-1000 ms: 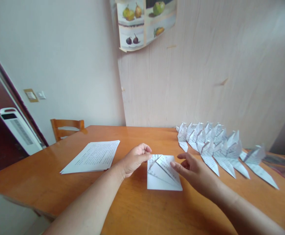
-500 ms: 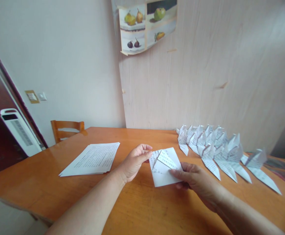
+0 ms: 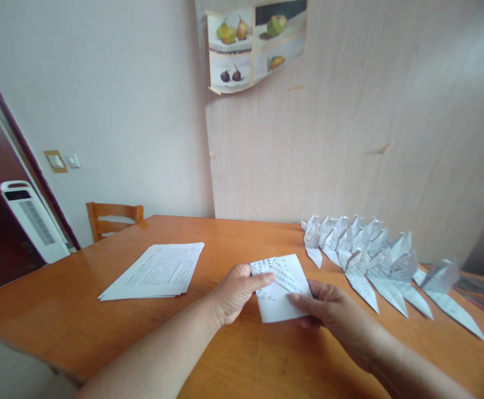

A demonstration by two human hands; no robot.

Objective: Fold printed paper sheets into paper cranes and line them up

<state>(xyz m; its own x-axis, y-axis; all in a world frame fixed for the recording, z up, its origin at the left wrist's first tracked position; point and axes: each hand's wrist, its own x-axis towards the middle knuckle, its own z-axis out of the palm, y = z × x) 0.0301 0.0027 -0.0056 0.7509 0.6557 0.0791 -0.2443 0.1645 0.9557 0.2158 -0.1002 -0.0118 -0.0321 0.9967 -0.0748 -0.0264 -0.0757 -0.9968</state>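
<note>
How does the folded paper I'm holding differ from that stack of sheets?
The folded paper shows diagonal folds; the stack of sheets lies flat and unfolded. The folded paper is held by your left hand and right hand; the stack of sheets rests on the table. The folded paper looks smaller than the stack of sheets. Both are white with dark print.

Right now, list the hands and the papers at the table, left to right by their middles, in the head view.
Stack of printed sheets, left hand, folded paper held in both hands, right hand, group of paper figures.
</note>
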